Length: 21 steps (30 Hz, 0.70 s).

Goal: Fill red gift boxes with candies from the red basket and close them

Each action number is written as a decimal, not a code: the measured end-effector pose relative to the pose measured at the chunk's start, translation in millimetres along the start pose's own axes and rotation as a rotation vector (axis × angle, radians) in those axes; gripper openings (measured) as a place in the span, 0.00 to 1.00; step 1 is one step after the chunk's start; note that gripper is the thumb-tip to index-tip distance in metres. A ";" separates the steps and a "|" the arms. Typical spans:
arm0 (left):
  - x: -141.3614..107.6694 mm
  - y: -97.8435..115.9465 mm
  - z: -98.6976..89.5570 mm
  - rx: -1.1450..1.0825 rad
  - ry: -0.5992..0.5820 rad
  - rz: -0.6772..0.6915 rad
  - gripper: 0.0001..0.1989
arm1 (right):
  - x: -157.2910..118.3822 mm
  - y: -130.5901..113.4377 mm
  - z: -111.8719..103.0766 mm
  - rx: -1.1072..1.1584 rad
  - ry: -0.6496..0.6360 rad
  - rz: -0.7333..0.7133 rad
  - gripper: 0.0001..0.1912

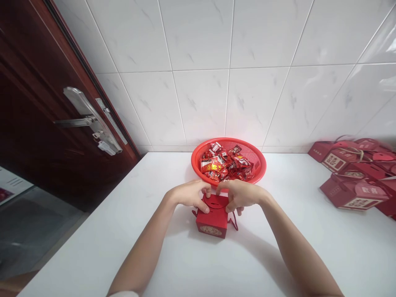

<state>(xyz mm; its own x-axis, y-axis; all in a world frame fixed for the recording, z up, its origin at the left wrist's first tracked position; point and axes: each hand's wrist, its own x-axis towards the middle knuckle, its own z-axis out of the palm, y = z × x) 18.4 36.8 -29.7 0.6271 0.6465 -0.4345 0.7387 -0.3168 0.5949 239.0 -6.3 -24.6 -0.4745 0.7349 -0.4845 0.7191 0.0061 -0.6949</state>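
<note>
A small red gift box [212, 219] of folded card stands upright on the white table, with a pale gold emblem on its near side. My left hand [192, 195] is closed over its left top edge, the thumb pressing on the top panel. On the other side my right hand [241, 194] grips the right top edge with bent fingers. Between the two hands a rounded flap with a slot [215, 201] shows on top. Dark red cord [233, 220] sticks out at the box's right side, and a bit more at its left. Some fingertips are hidden behind the box.
Just behind the box, a red plastic basket [259, 173] holds several red-wrapped sweets [227, 163]. Several closed red gift boxes [352, 192] are piled at the table's right. A tiled wall [201, 103] borders the back, and a dark wooden door [46, 103] stands at the left.
</note>
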 end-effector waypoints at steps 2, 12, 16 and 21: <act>0.8 -1.2 0.0 0.000 0.007 -0.015 0.21 | -2.5 1.2 -1.1 -0.048 0.002 0.014 0.30; 1.8 -3.8 -2.2 -0.054 -0.035 0.018 0.16 | -13.0 -3.6 -2.7 -0.312 -0.118 -0.035 0.08; 2.1 -4.1 -2.3 -0.068 -0.046 -0.005 0.16 | -2.6 2.2 -2.7 -0.315 -0.248 -0.069 0.16; -1.1 -2.5 -3.0 -0.033 -0.011 0.017 0.13 | 8.9 10.2 -1.4 -0.316 -0.291 -0.042 0.23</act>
<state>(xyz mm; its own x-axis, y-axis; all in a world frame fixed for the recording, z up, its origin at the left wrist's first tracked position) 15.1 39.0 -28.7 0.6425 0.6336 -0.4309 0.7193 -0.3050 0.6241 242.8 1.2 -35.2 -0.5972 0.5078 -0.6208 0.7950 0.2725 -0.5419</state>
